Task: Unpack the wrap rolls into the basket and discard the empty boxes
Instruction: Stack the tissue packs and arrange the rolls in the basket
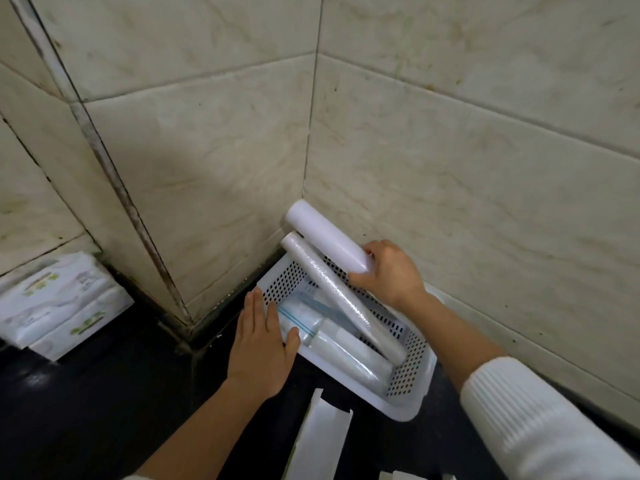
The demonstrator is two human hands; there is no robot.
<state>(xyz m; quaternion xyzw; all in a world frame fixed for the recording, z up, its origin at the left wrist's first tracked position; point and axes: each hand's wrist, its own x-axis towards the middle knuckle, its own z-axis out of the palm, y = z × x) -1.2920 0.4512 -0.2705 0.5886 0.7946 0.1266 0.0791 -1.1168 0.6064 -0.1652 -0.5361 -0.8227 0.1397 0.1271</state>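
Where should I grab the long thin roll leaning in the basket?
Take the thin roll around its raised upper half, coming from above-left. That end sticks clear over the basket rim; the lower end is wedged in the corner, and the right hand blocks the right.

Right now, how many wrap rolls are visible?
4: a thick smooth roll in the right hand, a long roll leaning on the basket, two lying inside. Others may be hidden.

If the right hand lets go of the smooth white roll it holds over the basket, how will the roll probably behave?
The smooth white roll is round, so it will likely roll. It looks stiff and fairly light, since the right hand holds it by one end. Its surface seems slick, so it may slide off the longer roll.
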